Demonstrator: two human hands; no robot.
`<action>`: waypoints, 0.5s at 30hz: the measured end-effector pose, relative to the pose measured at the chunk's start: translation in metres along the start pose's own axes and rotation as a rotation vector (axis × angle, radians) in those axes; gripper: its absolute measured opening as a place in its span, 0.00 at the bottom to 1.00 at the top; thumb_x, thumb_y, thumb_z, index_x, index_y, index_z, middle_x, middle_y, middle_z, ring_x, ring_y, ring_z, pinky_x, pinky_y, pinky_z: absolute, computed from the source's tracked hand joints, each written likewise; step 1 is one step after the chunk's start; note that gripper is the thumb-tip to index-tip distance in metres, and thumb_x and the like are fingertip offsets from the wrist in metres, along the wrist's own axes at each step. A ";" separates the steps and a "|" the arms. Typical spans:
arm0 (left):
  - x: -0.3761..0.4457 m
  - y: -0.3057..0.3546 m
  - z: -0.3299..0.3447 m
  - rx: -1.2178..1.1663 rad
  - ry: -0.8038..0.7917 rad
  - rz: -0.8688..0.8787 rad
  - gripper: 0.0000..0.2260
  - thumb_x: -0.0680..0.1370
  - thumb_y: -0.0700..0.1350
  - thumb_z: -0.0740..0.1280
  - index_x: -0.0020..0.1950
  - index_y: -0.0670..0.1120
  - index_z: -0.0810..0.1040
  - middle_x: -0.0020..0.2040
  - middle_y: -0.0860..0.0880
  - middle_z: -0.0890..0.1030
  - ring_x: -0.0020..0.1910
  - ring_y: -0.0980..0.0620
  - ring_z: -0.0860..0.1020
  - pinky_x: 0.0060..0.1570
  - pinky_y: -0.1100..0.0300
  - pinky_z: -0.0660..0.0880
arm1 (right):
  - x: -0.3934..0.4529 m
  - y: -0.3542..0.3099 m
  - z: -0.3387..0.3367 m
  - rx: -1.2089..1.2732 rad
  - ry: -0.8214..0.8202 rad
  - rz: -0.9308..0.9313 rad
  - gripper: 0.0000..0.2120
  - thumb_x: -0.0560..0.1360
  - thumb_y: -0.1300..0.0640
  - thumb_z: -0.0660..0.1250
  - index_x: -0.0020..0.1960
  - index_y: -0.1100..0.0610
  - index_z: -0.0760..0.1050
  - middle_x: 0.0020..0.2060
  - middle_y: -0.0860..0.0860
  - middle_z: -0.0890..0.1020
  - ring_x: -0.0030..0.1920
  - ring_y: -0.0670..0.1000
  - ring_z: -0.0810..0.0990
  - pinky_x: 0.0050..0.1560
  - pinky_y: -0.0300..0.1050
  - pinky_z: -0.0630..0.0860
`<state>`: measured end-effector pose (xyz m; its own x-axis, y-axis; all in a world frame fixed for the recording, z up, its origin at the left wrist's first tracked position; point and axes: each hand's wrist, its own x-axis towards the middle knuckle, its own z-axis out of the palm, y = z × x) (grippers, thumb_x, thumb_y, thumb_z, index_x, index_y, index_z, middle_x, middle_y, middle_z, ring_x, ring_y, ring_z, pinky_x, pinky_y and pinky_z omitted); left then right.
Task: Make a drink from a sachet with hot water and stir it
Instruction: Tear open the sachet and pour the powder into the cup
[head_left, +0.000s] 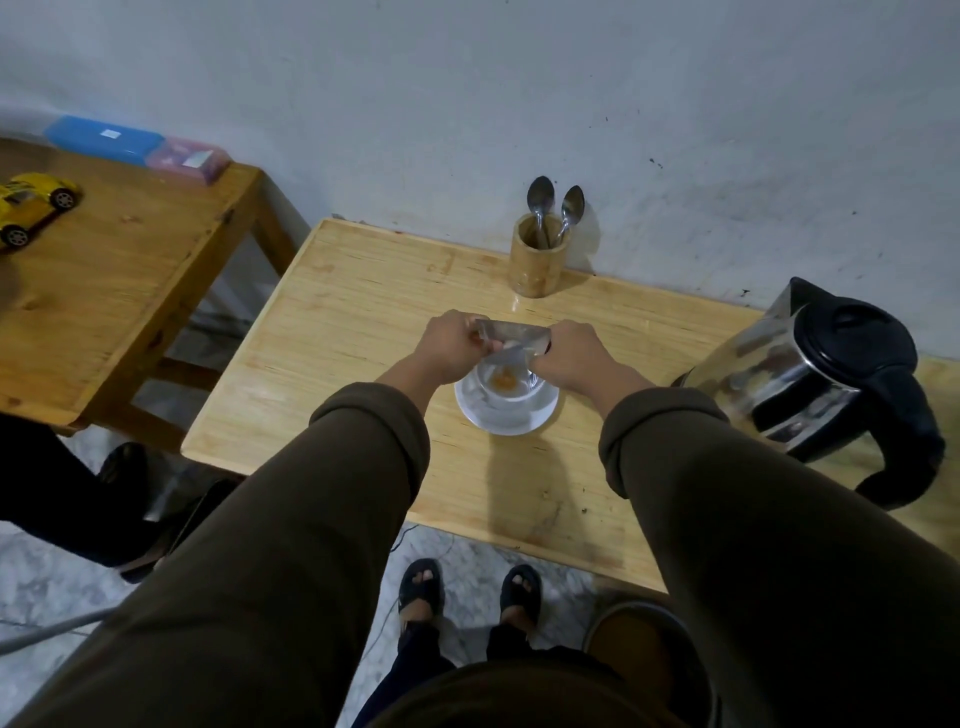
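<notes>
1. Centre of frame: left hand (451, 344) and right hand (570, 354) each pinch one end of a silvery foil sachet (511, 332), fingers curled on it, stretched flat between them
2. Sachet is held right over a clear glass cup (508, 382) so the powder drops straight in; a small orange-brown heap of powder (505, 381) already lies at the cup bottom
3. Both grips look tight on the sachet ends, likely to tip or shake out the remainder; can't tell if the sachet is empty
4. Cup sits on a round white saucer (506, 415), mid light wooden desk (332, 332), probably to catch spills
5. Shiny steel electric kettle with black lid and handle (810, 379) stands at right of frame on the desk, near the cup, handy for the right hand; no water in the cup yet, judging by the dry heap
6. Two metal spoons (555, 208) stand upright in a bamboo cylinder holder (536, 260) above centre, against the wall, untouched
7. Upper left: second wooden desk (104, 291) with yellow toy car (34, 202), blue plastic box (101, 139), pink box (188, 158)
8. Stage: powder going in; pouring and stirring remain
</notes>
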<state>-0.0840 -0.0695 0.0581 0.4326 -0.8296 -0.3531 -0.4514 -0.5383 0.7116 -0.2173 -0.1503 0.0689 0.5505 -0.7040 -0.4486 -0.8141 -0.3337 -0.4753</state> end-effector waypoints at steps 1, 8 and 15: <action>0.001 0.000 0.001 0.005 0.011 0.000 0.09 0.75 0.44 0.69 0.53 0.42 0.83 0.44 0.44 0.81 0.39 0.51 0.76 0.34 0.64 0.69 | 0.000 0.001 0.000 0.013 0.017 -0.013 0.09 0.72 0.64 0.63 0.34 0.59 0.68 0.30 0.49 0.68 0.36 0.51 0.71 0.28 0.36 0.63; 0.003 0.004 0.007 -0.013 0.050 -0.028 0.11 0.75 0.46 0.70 0.50 0.39 0.82 0.42 0.44 0.81 0.44 0.49 0.76 0.42 0.61 0.70 | 0.000 0.003 -0.001 -0.006 0.087 -0.021 0.18 0.74 0.66 0.60 0.27 0.56 0.61 0.27 0.49 0.66 0.28 0.44 0.64 0.26 0.34 0.58; 0.005 0.009 0.010 0.059 0.053 -0.033 0.12 0.73 0.49 0.72 0.37 0.43 0.75 0.31 0.49 0.73 0.40 0.49 0.73 0.31 0.61 0.65 | 0.000 0.005 -0.004 0.000 0.086 0.005 0.19 0.74 0.66 0.61 0.27 0.55 0.60 0.27 0.50 0.65 0.28 0.47 0.63 0.26 0.36 0.58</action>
<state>-0.0935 -0.0802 0.0565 0.4880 -0.8032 -0.3417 -0.4812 -0.5742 0.6624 -0.2220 -0.1548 0.0694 0.5284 -0.7571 -0.3843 -0.8169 -0.3301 -0.4729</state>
